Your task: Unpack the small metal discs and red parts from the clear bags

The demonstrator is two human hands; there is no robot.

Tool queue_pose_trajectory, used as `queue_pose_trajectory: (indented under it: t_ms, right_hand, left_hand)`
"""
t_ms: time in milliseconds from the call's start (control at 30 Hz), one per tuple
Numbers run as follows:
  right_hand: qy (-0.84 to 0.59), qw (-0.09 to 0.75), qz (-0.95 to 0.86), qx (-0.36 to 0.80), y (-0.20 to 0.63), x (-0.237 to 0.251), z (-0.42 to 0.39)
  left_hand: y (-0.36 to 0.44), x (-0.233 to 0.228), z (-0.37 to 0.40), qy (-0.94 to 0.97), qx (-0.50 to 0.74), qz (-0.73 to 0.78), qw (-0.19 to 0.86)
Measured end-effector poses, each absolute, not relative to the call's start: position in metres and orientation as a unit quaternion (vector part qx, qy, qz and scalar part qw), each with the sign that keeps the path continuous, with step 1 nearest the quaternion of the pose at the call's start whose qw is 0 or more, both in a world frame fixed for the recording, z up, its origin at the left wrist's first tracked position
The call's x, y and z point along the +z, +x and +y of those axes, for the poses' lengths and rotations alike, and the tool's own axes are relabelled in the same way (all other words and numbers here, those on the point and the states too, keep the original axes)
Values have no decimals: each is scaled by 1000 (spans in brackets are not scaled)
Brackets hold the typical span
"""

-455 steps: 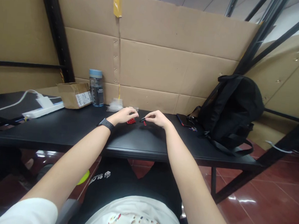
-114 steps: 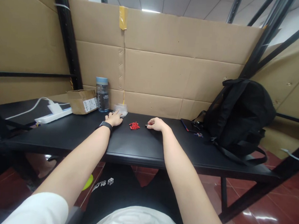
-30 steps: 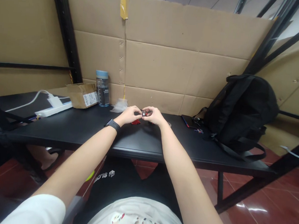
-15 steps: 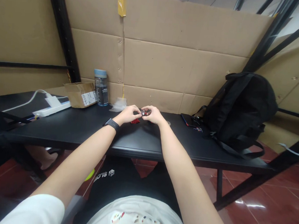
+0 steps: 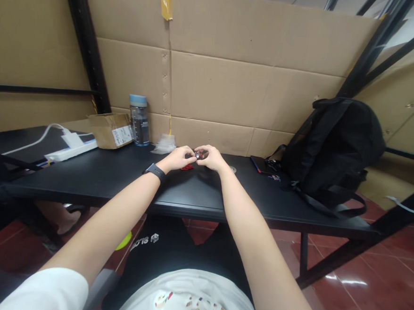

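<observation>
My left hand (image 5: 177, 156) and my right hand (image 5: 211, 158) meet over the far middle of the black table (image 5: 102, 180). Between their fingertips they pinch a small dark piece (image 5: 197, 155) with a bit of red on it. A little pile of small red pieces (image 5: 187, 167) lies on the table just under my left hand, partly hidden by it. A black watch sits on my left wrist. A small round clear item (image 5: 232, 169) lies on the table right of my right hand.
At the back left stand a water bottle (image 5: 139, 120), a cardboard box (image 5: 111, 129), a crumpled clear bag (image 5: 163, 145) and a white power strip (image 5: 71, 148). A black backpack (image 5: 331, 149) and a phone (image 5: 260, 164) lie at the right. Cardboard walls close the back.
Since 3.8 s ago my left hand left the clear bag and both hands came together on the small piece. Over the last second the hands stay nearly still.
</observation>
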State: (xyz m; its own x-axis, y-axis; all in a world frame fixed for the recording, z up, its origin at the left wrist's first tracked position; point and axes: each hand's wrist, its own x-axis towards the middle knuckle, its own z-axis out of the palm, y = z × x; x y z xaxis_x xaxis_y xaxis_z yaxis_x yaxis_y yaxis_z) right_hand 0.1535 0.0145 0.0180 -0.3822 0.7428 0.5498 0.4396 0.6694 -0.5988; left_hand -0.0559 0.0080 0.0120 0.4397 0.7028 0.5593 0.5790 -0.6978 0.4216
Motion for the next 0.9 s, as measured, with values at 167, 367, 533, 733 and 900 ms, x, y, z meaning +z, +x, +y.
queue_pose_trajectory:
  t_ms: [167, 367, 533, 733, 900]
  right_hand:
    - [-360, 428, -811, 169, 152, 17, 16]
    - [-351, 434, -816, 150, 151, 17, 17]
    - [-348, 434, -819, 142, 149, 17, 15]
    - [-347, 433, -821, 137, 148, 18, 15]
    - [-346, 432, -822, 136, 148, 18, 14]
  left_hand:
    - [-56, 11, 10, 831, 366, 408, 91]
    - [-54, 14, 6, 823, 362, 424, 109]
    - [-53, 17, 3, 816, 359, 440, 108]
    - [-53, 18, 1, 811, 363, 449, 94]
    - [-54, 18, 1, 815, 357, 450, 75]
